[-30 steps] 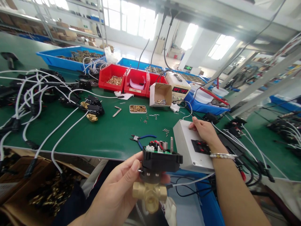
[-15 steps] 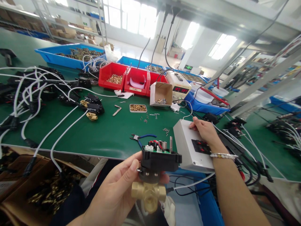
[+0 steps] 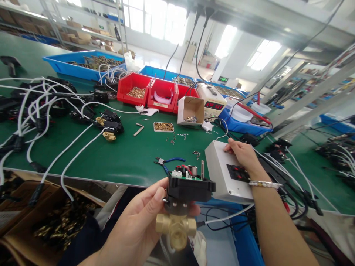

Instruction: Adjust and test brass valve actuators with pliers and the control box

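Observation:
My left hand (image 3: 144, 216) is closed round a motorized valve (image 3: 190, 188), held upright above the bench's front edge. Its black actuator housing has no lid, so a green circuit board, red wires and a metal post show on top. Below sits the brass valve body (image 3: 177, 227) with several ports. A white cable with a black end lies beside the brass part. My right hand (image 3: 244, 157) is on the grey box (image 3: 219, 170), thumb and fingers pinched together at its upper face. What they pinch is hidden. Red-and-black terminals (image 3: 237, 173) sit just below that hand.
Blue-handled cutters (image 3: 173, 160) and loose screws (image 3: 196, 154) lie behind the valve. Further back are a tin of brass parts (image 3: 163, 127), red bins (image 3: 133, 90), a small carton (image 3: 191, 111) and a power supply (image 3: 212, 99). Cabled actuators (image 3: 113, 127) crowd the left.
Both hands, the valve and the grey box keep their places relative to each other. The view has shifted very slightly, and the red digits on the power supply look different.

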The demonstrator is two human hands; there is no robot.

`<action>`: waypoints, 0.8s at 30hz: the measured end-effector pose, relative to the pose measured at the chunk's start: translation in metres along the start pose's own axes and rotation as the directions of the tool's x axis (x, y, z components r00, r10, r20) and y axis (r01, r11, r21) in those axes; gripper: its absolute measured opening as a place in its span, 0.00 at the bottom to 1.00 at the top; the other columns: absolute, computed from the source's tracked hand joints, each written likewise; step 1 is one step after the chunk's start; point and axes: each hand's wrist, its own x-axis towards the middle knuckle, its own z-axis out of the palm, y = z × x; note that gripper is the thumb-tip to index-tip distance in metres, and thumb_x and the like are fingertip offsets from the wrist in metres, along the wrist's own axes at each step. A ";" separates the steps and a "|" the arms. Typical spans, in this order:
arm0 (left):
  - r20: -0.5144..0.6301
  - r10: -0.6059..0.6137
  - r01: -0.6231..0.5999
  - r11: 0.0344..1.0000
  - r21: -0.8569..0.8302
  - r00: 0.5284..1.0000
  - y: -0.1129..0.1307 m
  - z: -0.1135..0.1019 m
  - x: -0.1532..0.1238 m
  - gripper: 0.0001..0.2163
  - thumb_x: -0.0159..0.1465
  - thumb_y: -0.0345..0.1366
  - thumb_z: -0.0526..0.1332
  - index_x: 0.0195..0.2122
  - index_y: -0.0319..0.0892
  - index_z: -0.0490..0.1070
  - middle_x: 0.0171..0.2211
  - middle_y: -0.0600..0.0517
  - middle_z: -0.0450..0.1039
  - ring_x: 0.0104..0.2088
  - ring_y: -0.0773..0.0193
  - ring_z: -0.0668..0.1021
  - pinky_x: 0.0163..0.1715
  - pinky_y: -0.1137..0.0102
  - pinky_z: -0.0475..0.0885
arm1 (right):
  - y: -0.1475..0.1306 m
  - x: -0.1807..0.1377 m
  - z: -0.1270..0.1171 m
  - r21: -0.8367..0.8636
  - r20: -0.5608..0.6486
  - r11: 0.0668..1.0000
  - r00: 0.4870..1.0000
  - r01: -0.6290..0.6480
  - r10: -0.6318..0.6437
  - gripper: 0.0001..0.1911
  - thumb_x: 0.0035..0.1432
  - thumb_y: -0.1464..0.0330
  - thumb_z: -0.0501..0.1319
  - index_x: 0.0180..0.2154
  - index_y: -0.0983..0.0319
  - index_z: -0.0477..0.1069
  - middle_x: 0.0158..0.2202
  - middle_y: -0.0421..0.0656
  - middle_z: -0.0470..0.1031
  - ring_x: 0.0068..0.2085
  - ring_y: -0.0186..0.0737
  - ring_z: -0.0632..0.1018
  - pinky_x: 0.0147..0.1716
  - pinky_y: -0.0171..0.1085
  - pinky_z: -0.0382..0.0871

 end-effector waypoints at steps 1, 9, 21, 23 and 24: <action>0.000 0.003 -0.003 1.000 -0.003 1.000 0.000 0.000 0.000 0.15 0.70 0.39 0.53 0.46 0.43 0.79 0.42 0.37 0.75 0.42 0.60 0.80 0.43 0.72 0.75 | 0.000 -0.001 0.000 -0.014 0.007 1.000 1.000 0.007 -0.007 0.42 0.31 0.30 0.55 0.21 0.64 0.72 0.28 0.51 0.72 0.31 0.40 0.68 0.37 0.41 0.62; 0.005 0.015 -0.015 1.000 -0.009 1.000 -0.002 -0.001 0.001 0.13 0.69 0.38 0.55 0.45 0.43 0.79 0.42 0.37 0.75 0.42 0.60 0.80 0.43 0.71 0.74 | -0.009 -0.008 0.000 -0.033 0.070 0.999 0.997 0.030 -0.028 0.34 0.31 0.47 0.61 0.36 0.66 0.75 0.36 0.48 0.75 0.36 0.42 0.71 0.40 0.39 0.63; 0.016 0.023 -0.023 0.999 -0.023 1.000 -0.005 -0.001 0.003 0.14 0.70 0.37 0.54 0.46 0.41 0.79 0.42 0.37 0.75 0.42 0.60 0.79 0.43 0.72 0.74 | -0.001 -0.005 0.001 -0.066 0.030 0.997 0.999 0.039 -0.037 0.33 0.36 0.44 0.59 0.33 0.66 0.75 0.30 0.46 0.73 0.28 0.36 0.65 0.33 0.38 0.58; 0.012 0.015 -0.015 1.000 -0.017 1.000 -0.005 -0.001 0.003 0.15 0.70 0.38 0.54 0.47 0.41 0.79 0.42 0.37 0.75 0.42 0.60 0.79 0.43 0.71 0.74 | 0.000 -0.004 0.001 -0.065 0.025 0.997 0.999 0.041 -0.040 0.34 0.36 0.44 0.58 0.33 0.66 0.75 0.31 0.46 0.73 0.28 0.36 0.64 0.32 0.38 0.56; 0.011 0.013 -0.012 1.000 -0.012 1.000 -0.005 -0.001 0.002 0.15 0.70 0.39 0.54 0.47 0.41 0.79 0.43 0.37 0.75 0.42 0.60 0.79 0.43 0.71 0.74 | 0.000 -0.004 0.001 -0.060 0.025 0.997 0.999 0.043 -0.041 0.34 0.36 0.44 0.58 0.33 0.66 0.75 0.31 0.46 0.73 0.28 0.36 0.64 0.32 0.38 0.56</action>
